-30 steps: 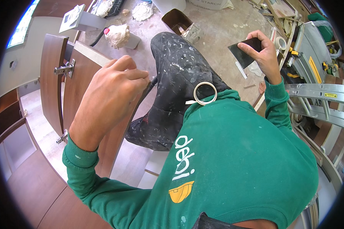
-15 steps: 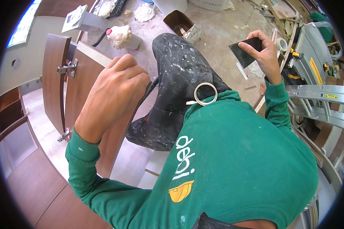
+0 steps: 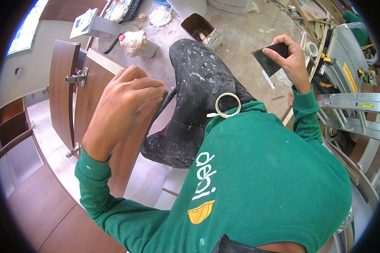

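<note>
Right hand [image 3: 289, 63], gripping one black square sheet [image 3: 267, 58] above the floor [image 3: 249, 27]. Left hand [image 3: 124, 99], curled before two wooden door panels [image 3: 88, 107] bearing two metal hinges [image 3: 76, 79]; whether it grips anything cannot be told. One tape roll [image 3: 227, 116] lies against the green sweatshirt [image 3: 274, 168].

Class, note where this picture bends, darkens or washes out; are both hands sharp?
Head view throughout: the leftmost tall brown wooden door bows; corners go black; the bright white window looks washed out; bare left hand, and bare right hand holding a flat dark plate, look fairly sharp.
</note>
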Action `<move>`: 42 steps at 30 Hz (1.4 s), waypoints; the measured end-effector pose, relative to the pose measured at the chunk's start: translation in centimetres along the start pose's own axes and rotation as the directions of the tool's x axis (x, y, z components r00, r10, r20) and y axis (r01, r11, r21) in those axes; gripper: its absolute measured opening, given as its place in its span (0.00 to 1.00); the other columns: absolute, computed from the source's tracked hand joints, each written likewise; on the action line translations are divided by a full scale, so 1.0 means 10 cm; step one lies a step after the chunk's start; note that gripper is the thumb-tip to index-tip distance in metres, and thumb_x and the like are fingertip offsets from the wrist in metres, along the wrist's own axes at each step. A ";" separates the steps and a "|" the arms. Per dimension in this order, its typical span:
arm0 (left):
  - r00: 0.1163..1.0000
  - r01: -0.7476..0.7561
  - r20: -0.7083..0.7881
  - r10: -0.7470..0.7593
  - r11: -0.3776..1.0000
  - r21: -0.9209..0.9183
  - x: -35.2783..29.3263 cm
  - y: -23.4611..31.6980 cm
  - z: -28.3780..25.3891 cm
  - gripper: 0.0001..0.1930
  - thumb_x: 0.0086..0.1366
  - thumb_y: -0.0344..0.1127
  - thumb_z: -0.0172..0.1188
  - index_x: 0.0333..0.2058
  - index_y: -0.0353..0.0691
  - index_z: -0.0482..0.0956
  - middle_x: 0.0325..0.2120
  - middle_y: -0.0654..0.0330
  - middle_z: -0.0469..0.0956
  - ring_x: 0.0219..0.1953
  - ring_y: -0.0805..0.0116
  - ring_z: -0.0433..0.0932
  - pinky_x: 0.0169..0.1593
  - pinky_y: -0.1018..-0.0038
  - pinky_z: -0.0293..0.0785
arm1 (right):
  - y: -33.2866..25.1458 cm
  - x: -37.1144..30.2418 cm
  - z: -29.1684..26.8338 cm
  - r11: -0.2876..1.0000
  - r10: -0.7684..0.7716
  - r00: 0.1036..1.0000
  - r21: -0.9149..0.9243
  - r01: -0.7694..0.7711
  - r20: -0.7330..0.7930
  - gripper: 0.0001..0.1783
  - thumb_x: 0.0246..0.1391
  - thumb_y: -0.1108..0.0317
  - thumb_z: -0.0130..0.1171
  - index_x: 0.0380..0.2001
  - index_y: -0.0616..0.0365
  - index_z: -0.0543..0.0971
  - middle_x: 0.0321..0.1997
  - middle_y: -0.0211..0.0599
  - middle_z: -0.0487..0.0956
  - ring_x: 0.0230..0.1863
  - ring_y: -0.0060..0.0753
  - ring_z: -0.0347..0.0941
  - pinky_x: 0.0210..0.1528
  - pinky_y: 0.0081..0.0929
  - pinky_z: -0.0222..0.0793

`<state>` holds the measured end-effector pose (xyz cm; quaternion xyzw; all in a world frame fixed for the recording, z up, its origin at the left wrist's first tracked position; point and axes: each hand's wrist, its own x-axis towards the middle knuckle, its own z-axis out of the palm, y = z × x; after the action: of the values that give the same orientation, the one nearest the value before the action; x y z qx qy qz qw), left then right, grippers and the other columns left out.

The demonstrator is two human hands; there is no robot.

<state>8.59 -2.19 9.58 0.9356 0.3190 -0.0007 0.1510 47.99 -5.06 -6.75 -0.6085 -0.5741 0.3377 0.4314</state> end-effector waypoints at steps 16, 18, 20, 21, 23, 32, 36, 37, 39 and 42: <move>0.964 0.188 -0.147 -0.221 0.959 -0.213 0.04 -0.14 0.12 0.15 0.63 0.26 0.63 0.49 0.39 0.85 0.47 0.58 0.84 0.52 0.56 0.77 0.57 0.63 0.74 | 0.02 0.00 -0.02 1.000 0.017 1.000 0.007 -0.017 -0.009 0.18 0.52 0.58 0.78 0.34 0.54 0.78 0.28 0.19 0.75 0.31 0.13 0.69 0.33 0.17 0.64; 0.972 0.151 -0.148 -0.183 0.967 -0.205 -0.02 -0.14 0.09 0.15 0.63 0.28 0.64 0.50 0.39 0.85 0.50 0.57 0.84 0.57 0.55 0.76 0.63 0.60 0.70 | 0.04 0.00 -0.04 1.000 0.029 0.999 -0.003 -0.029 -0.016 0.18 0.52 0.58 0.78 0.34 0.54 0.78 0.27 0.19 0.74 0.30 0.13 0.69 0.32 0.17 0.64; 0.985 0.135 -0.072 -0.154 0.966 -0.221 -0.09 -0.14 0.06 0.16 0.63 0.30 0.66 0.50 0.39 0.85 0.53 0.57 0.83 0.61 0.54 0.74 0.68 0.57 0.64 | 0.08 0.01 -0.02 0.999 0.022 1.000 0.026 -0.022 -0.009 0.18 0.52 0.59 0.78 0.34 0.53 0.78 0.27 0.19 0.74 0.29 0.13 0.69 0.31 0.17 0.64; 0.984 0.143 -0.075 -0.161 0.968 -0.207 -0.11 -0.14 0.10 0.15 0.63 0.31 0.67 0.49 0.39 0.86 0.50 0.57 0.83 0.60 0.53 0.75 0.69 0.56 0.63 | 0.10 0.01 0.00 0.999 0.019 1.000 0.040 -0.019 -0.006 0.18 0.52 0.59 0.78 0.34 0.53 0.78 0.27 0.19 0.74 0.29 0.13 0.69 0.31 0.17 0.64; 0.980 0.166 -0.080 -0.182 0.969 -0.181 -0.17 -0.12 0.22 0.15 0.62 0.33 0.69 0.47 0.38 0.86 0.46 0.56 0.84 0.58 0.52 0.76 0.71 0.54 0.60 | 0.10 0.02 0.04 0.998 0.019 1.000 0.059 -0.020 0.008 0.18 0.52 0.59 0.78 0.34 0.53 0.78 0.27 0.19 0.74 0.29 0.13 0.69 0.31 0.17 0.63; 0.961 0.218 -0.119 -0.250 0.948 -0.233 -0.18 -0.12 0.32 0.12 0.61 0.30 0.66 0.44 0.38 0.86 0.45 0.57 0.85 0.60 0.55 0.76 0.74 0.49 0.55 | 0.10 0.03 0.06 0.995 0.039 0.999 0.091 -0.041 0.024 0.17 0.53 0.60 0.78 0.35 0.53 0.78 0.28 0.18 0.75 0.29 0.12 0.69 0.31 0.16 0.63; 0.950 0.271 -0.099 -0.297 0.939 -0.210 -0.09 -0.05 0.25 0.11 0.56 0.31 0.65 0.38 0.35 0.87 0.41 0.55 0.85 0.52 0.55 0.79 0.69 0.57 0.62 | 0.11 0.02 0.06 0.995 0.055 0.998 0.077 -0.057 0.020 0.17 0.54 0.60 0.77 0.35 0.53 0.78 0.28 0.18 0.75 0.29 0.12 0.69 0.31 0.16 0.63; 0.947 0.297 -0.066 -0.316 0.933 -0.206 -0.06 -0.03 0.22 0.11 0.56 0.31 0.65 0.37 0.35 0.87 0.41 0.56 0.85 0.53 0.56 0.79 0.71 0.56 0.60 | 0.10 0.02 0.06 0.997 0.041 0.999 0.068 -0.043 0.018 0.16 0.54 0.61 0.77 0.35 0.53 0.78 0.28 0.18 0.75 0.29 0.12 0.69 0.31 0.16 0.63; 0.942 0.318 -0.035 -0.332 0.924 -0.213 -0.04 -0.03 0.21 0.10 0.55 0.30 0.65 0.36 0.36 0.86 0.41 0.57 0.86 0.53 0.57 0.80 0.73 0.54 0.58 | 0.10 0.02 0.07 0.999 0.014 1.000 0.050 -0.015 0.015 0.16 0.54 0.61 0.77 0.35 0.53 0.78 0.27 0.18 0.76 0.29 0.12 0.69 0.30 0.16 0.63; 0.943 0.314 -0.035 -0.332 0.917 -0.245 -0.04 -0.05 0.21 0.10 0.54 0.30 0.65 0.35 0.35 0.86 0.40 0.56 0.86 0.50 0.57 0.81 0.73 0.54 0.57 | 0.11 0.01 0.06 0.996 0.040 0.999 0.084 -0.041 0.016 0.16 0.53 0.61 0.78 0.35 0.53 0.78 0.27 0.18 0.76 0.29 0.12 0.70 0.30 0.16 0.64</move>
<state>8.15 -2.65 7.47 0.8449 0.4724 0.0476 0.2466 47.85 -4.81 -7.96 -0.5987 -0.5499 0.3747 0.4457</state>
